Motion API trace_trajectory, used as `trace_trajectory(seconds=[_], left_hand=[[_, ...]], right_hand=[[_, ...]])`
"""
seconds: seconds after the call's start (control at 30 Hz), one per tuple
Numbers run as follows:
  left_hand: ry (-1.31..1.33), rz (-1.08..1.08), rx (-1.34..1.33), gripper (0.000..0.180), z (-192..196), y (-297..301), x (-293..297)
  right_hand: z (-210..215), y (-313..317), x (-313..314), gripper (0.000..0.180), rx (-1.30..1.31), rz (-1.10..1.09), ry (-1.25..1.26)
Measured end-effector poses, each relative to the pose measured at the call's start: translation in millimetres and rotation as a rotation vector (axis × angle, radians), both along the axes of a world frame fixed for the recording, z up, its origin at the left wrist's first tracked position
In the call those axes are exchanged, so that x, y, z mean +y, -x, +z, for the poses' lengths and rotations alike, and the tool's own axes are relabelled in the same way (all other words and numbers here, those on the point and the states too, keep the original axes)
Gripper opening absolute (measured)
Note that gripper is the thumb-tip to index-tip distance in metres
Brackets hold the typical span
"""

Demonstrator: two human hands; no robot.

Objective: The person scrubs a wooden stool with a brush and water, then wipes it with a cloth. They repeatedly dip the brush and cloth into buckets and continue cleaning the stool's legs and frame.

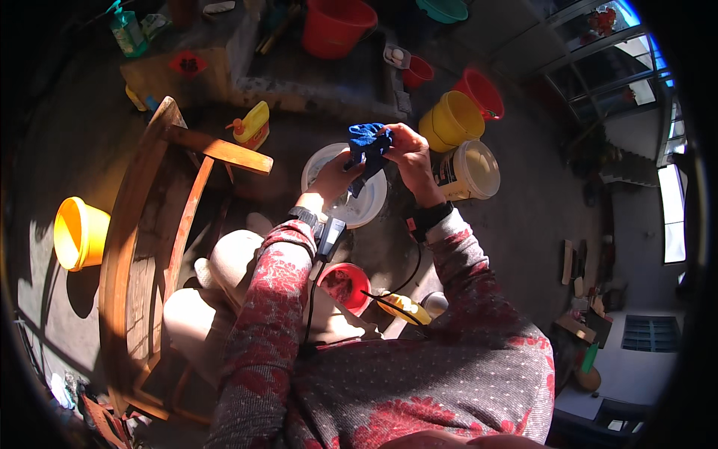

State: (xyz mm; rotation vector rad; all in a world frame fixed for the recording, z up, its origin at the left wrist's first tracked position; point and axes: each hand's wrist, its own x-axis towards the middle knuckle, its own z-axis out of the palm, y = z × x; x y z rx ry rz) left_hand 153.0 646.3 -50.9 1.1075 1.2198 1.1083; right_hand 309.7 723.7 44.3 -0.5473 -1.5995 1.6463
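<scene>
1. A yellow-orange plastic bucket (78, 232) lies tipped on its side on the floor at far left, its mouth turned toward the curved wooden chair frame (161, 224) beside it.
2. A yellow plastic jug with a red cap (253, 125) stands on the floor beyond the chair, near a concrete ledge.
3. The left hand (334, 178) pinches the lower edge of a small blue cloth (366, 150); its grip is clamped on the fabric.
4. The cloth is held up between both hands, directly above a round white plastic basin (351, 200) on the floor, probably so that drips fall into it. Its long axis runs roughly up and down in the head view, bunched end uppermost, loose tail hanging toward the basin.
5. The right hand (410, 153) grips the cloth's upper bunched part, fingers closed tight on it, seemingly wringing or rubbing against the left.
6. Nearer the body, a small red plastic bowl (342, 285) sits on the floor.
7. To the right stand a yellow plastic bucket (451, 120), a white lidded plastic tub (470, 170) and a red plastic bucket (482, 93), clustered within reach.
</scene>
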Motion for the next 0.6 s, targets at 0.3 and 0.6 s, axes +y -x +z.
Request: trace_trajectory(seconds=[0.3, 0.6], left_hand=[[0.519, 0.185, -0.871, 0.046, -39, -20, 1], [0.28, 0.129, -0.663, 0.014, -46, -5, -10]], right_hand=[[-72, 10, -5, 0.035, 0.059, -0.188, -0.008], [-80, -20, -43, 0.033, -0.468, -0.017, -0.455]])
